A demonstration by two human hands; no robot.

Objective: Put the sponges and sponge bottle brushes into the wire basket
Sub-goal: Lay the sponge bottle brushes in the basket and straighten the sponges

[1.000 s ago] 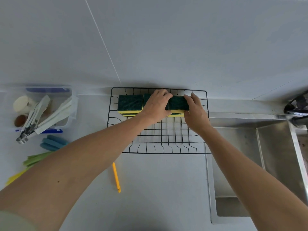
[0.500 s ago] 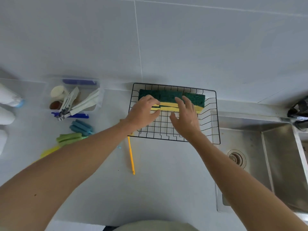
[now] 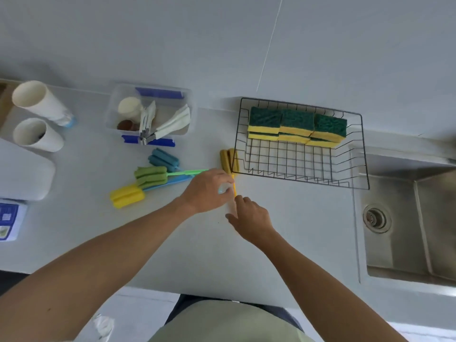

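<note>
Near the left edge of the pale grey bench (image 3: 283, 243), two white paper cups (image 3: 37, 117) lie tipped on their sides, just above a flat white board (image 3: 22, 171). Further right, against the back edge, a clear plastic tub with blue clips (image 3: 149, 114) holds white tongs and small round items. Just in front of the tub lie three sponge bottle brushes, touching one another: a teal-blue foam-headed brush (image 3: 164, 159), a green foam-headed brush with a green plastic handle (image 3: 151, 176) and a bright yellow foam-headed brush (image 3: 126, 195). Towards the middle of the bench, the left hand (image 3: 207, 190) has its fingers curled round the thin yellow handle of a mustard-yellow foam-headed brush (image 3: 228, 159), whose head lies on the bench just beside the left wall of the black wire basket (image 3: 303, 169), outside it. The right hand (image 3: 250, 219) is just beside the left one, fingertips at the lower part of the same handle; whether it grips the handle cannot be told. In the basket, along its back wall, six green-topped yellow sponges (image 3: 297, 127) sit in three stacks of two, side by side. At the right end of the bench is a stainless steel sink (image 3: 407, 218).
</note>
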